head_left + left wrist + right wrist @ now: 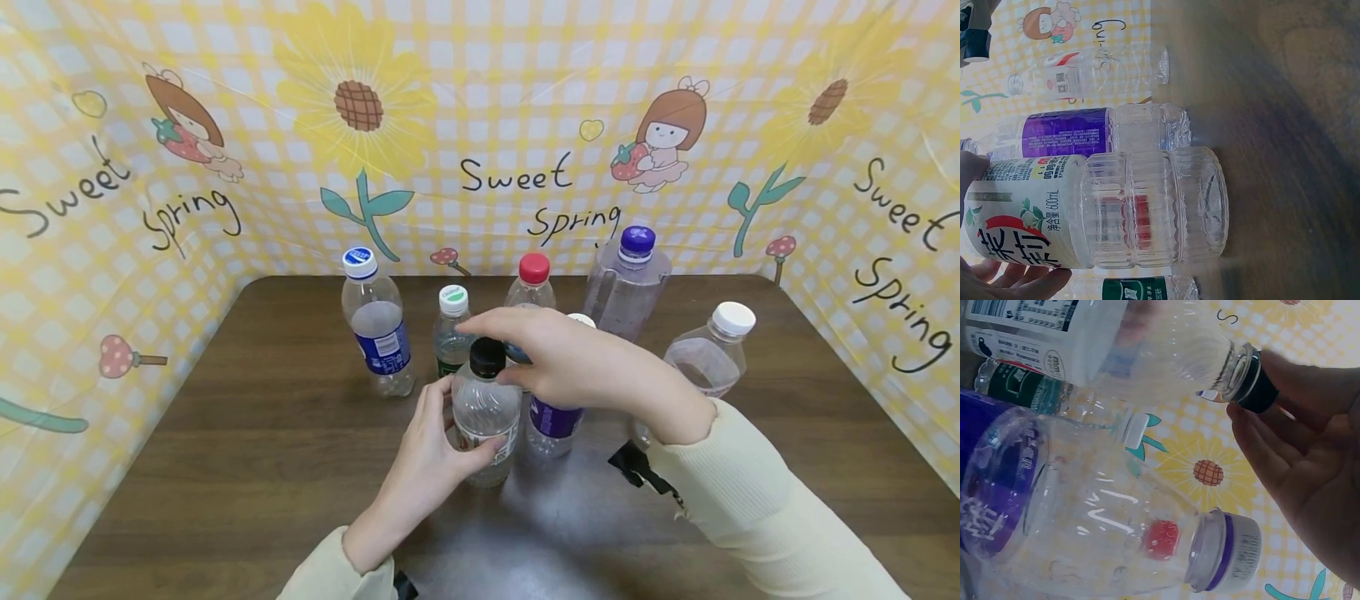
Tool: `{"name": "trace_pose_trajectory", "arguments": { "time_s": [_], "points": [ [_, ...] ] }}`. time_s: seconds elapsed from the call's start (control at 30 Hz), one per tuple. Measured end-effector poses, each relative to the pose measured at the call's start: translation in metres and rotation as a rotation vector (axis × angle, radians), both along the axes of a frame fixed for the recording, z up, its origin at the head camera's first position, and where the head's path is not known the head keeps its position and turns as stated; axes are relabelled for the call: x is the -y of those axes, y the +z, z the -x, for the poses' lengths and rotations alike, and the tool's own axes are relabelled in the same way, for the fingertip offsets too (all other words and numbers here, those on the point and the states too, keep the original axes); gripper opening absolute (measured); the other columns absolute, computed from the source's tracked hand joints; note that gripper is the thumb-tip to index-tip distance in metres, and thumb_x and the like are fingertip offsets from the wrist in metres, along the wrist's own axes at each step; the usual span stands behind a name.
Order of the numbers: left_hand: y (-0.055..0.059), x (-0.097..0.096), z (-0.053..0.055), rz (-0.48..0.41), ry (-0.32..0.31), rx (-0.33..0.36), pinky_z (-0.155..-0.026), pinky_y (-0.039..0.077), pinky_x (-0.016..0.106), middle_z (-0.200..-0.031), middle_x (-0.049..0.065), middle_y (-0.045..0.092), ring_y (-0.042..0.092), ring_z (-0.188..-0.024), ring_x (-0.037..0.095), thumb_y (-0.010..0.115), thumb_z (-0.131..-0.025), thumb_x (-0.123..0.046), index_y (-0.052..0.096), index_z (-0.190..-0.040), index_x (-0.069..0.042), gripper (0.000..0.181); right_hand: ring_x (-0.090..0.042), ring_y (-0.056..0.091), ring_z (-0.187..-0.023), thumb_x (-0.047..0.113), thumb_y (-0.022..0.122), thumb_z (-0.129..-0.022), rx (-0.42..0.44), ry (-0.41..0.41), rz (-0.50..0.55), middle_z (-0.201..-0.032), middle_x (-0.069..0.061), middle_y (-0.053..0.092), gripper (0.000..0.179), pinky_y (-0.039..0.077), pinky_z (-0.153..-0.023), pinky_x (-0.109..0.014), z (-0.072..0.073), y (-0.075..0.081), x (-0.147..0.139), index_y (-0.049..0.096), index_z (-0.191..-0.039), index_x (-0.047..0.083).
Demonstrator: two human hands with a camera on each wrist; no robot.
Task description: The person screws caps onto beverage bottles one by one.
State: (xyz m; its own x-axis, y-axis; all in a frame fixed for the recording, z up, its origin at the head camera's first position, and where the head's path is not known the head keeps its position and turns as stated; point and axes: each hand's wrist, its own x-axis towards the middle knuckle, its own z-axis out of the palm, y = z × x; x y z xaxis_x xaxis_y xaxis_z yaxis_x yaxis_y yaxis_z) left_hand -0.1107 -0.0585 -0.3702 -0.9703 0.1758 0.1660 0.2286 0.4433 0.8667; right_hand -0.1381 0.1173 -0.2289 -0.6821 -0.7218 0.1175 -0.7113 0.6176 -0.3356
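Observation:
My left hand (438,446) grips a clear plastic bottle (486,408) round its middle, thumb across the front. It stands upright in the head view. Its white label (1022,212) bears green leaves and dark characters, and the ribbed lower part below it is see-through. At the top, my right hand (570,358) reaches over from the right, with the black bottle cap (1258,387) pinched between its thumb and fingers. Just beside the held bottle is a purple-labelled bottle (1085,506) with a white cap, partly hidden behind my right hand in the head view.
Behind stand a blue-labelled bottle (384,337), a small green-labelled bottle (452,342), a red-capped bottle (533,287) and a large purple-capped bottle (626,287). To the right is a white-capped bottle (708,354). A patterned cloth (480,100) walls the brown table (247,467).

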Motion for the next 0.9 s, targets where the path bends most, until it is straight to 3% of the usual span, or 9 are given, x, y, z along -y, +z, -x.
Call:
{"name": "trace_pose_trajectory", "arguments": {
  "time_s": [0.1,0.27,0.43,0.63,0.9],
  "points": [
    [-0.0002,0.0,-0.0001,0.004,0.004,-0.012,-0.097,0.051,0.044,-0.125,0.015,0.045,0.055,-0.116,0.033,0.08,-0.075,-0.017,0.036,-0.133,-0.002,0.074,-0.026,0.053,-0.125,-0.004,0.06,-0.086,-0.014,0.032,0.0,-0.133,-0.009,0.059,0.044,0.044,-0.106,-0.041,0.0001,0.0012,-0.0011,0.057,-0.129,0.006],
    [-0.0015,-0.0001,-0.0006,0.012,0.001,-0.046,-0.096,0.052,0.043,-0.123,0.016,0.046,0.054,-0.115,0.033,0.081,-0.074,-0.018,0.037,-0.131,-0.002,0.073,-0.026,0.055,-0.123,-0.006,0.056,-0.087,-0.029,0.049,0.006,-0.128,-0.009,0.062,0.039,0.044,-0.106,-0.042,0.0014,0.0013,-0.0011,0.061,-0.124,0.006],
    [-0.0016,0.0005,-0.0002,0.016,0.0,-0.045,-0.096,0.052,0.044,-0.123,0.016,0.046,0.054,-0.115,0.033,0.081,-0.075,-0.018,0.037,-0.132,-0.002,0.074,-0.021,0.061,-0.113,0.0,0.062,-0.088,-0.046,0.027,0.023,-0.119,-0.006,0.065,0.033,0.05,-0.097,-0.038,0.0011,0.0018,-0.0005,0.063,-0.12,0.007],
    [0.0003,-0.0002,0.0,0.007,0.008,0.011,-0.098,0.05,0.044,-0.126,0.015,0.045,0.054,-0.118,0.033,0.08,-0.075,-0.016,0.036,-0.133,-0.003,0.074,-0.016,0.064,-0.097,0.015,0.07,-0.086,-0.042,-0.051,0.035,-0.108,-0.006,0.069,0.031,0.054,-0.086,-0.033,0.0013,0.0019,0.0022,0.066,-0.114,0.004],
    [-0.0005,-0.0002,-0.0003,0.006,0.005,-0.015,-0.097,0.052,0.043,-0.124,0.015,0.046,0.056,-0.116,0.034,0.08,-0.075,-0.017,0.037,-0.132,-0.003,0.072,-0.014,0.063,-0.09,0.023,0.074,-0.082,-0.038,-0.086,0.042,-0.102,-0.005,0.069,0.035,0.054,-0.081,-0.031,0.0027,0.0007,0.0036,0.067,-0.11,0.004]
  ]
}}
